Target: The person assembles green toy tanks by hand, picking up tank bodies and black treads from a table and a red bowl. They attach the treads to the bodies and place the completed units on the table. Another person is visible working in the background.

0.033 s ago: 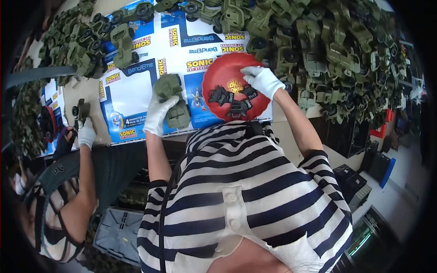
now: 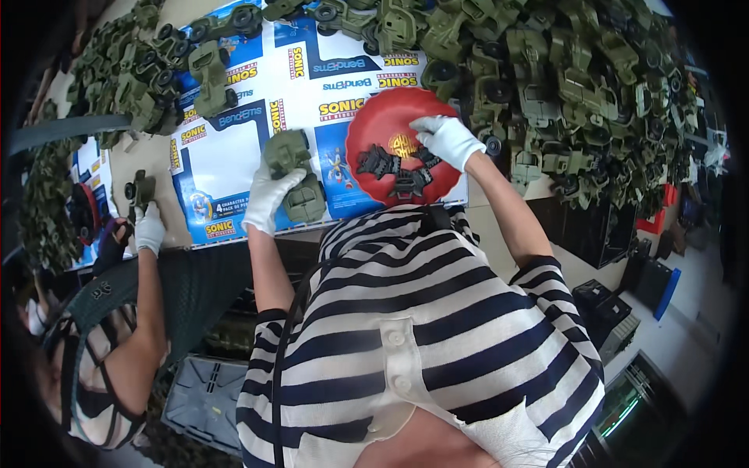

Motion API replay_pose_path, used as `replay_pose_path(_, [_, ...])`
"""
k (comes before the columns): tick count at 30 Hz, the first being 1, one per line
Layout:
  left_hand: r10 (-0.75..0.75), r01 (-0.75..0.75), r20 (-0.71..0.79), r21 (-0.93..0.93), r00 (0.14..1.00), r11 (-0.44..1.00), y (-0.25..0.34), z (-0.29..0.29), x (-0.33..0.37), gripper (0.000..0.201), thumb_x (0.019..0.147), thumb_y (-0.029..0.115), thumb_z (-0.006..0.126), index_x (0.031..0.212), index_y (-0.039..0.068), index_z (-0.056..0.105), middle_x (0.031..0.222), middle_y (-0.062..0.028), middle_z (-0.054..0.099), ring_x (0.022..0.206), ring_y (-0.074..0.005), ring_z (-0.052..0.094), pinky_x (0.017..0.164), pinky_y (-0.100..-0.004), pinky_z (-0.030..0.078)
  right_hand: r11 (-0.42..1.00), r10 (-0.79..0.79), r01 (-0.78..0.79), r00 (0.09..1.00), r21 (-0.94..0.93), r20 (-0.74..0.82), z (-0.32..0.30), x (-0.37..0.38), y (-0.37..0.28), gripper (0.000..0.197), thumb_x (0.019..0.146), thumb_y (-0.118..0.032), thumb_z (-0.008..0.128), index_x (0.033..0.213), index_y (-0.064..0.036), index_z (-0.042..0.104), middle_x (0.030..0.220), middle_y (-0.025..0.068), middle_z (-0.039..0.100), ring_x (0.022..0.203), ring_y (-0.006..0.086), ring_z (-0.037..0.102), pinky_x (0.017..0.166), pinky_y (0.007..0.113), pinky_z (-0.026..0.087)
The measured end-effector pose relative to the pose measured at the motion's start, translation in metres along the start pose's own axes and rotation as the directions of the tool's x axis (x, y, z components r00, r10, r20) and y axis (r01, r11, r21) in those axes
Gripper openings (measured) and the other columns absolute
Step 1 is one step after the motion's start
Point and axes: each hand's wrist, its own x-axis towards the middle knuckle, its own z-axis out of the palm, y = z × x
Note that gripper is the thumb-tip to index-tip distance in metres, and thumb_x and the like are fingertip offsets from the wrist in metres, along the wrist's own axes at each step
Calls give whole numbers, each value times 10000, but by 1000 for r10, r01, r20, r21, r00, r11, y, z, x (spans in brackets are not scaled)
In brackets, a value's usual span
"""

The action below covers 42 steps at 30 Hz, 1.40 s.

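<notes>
My gloved left hand (image 2: 271, 195) is wrapped around the side of an olive-green toy vehicle (image 2: 287, 150). Just below it, against my fingers, is another olive-green boxy part (image 2: 304, 201); whether the two are joined I cannot tell. To the right, a round red dish (image 2: 378, 117) with a scalloped rim holds several small black plastic parts (image 2: 410, 187) and bears a yellow emblem. My gloved right hand (image 2: 451, 142) hovers above the dish's right side, thumb and fingertips pinched together. What they hold, if anything, is too small to make out.
Printed blue-and-white card sheeting (image 2: 218, 168) covers the table. Olive-green toy vehicles are heaped at the right (image 2: 546, 86) and far left (image 2: 133, 86). At my left, a co-worker's gloved hand (image 2: 148, 230) holds a small green vehicle. A grey crate (image 2: 203, 402) is below.
The green toy vehicle in my left hand has tipped slightly. My right hand has shifted a little to the left over the dish.
</notes>
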Motion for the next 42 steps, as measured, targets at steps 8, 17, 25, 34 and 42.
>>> replay_pose_path(8, [96, -70, -179, 145, 979, 987, -19, 26, -2, 843, 690, 54, 871, 1352, 35, 350, 1075, -79, 648, 890, -153, 639, 771, -297, 551, 921, -68, 111, 990, -372, 126, 60, 5, -80, 709, 728, -432, 763, 1314, -104, 533, 1180, 145, 595, 1119, 343, 559, 935, 465, 449])
replay_pose_path(17, [18, -24, -36, -180, 999, 983, 35, 47, -44, 631, 786, -55, 746, 1357, 58, 502, 1080, -26, 673, 906, -88, 643, 784, -238, 535, 985, -53, 20, 981, -173, -188, 65, 13, -60, 388, 706, -336, 785, 1045, -189, 669, 960, 63, 651, 1042, 280, 576, 885, 428, 395])
replay_pose_path(25, [34, -8, 246, -104, 969, 995, 103, 90, -58, 709, 755, -32, 773, 1397, 48, 483, 1169, -38, 654, 984, -99, 626, 842, -250, 514, 597, 193, 227, 890, 769, -412, 21, 14, -29, 159, 939, -96, 644, 1066, -1, 627, 1015, 77, 691, 923, 124, 646, 844, 285, 522])
replay_pose_path(34, [-96, 103, 401, 4, 911, 995, 131, 125, -54, 711, 761, 21, 792, 1404, 55, 492, 1148, -20, 661, 905, -78, 623, 794, -223, 520, 436, -265, -47, 948, 899, 178, -68, -17, -93, 456, 992, -248, 594, 1375, -19, 494, 1184, -4, 614, 1008, 54, 547, 866, 224, 458])
replay_pose_path(42, [-97, 115, 406, -20, 909, 993, 135, 132, -60, 680, 775, 41, 796, 1384, 24, 496, 1136, -33, 663, 948, -85, 619, 812, -225, 516, 463, -256, -57, 947, 884, 195, -63, -14, -69, 605, 878, -83, 708, 1428, -22, 464, 1389, 102, 558, 1233, 154, 542, 1056, 302, 428])
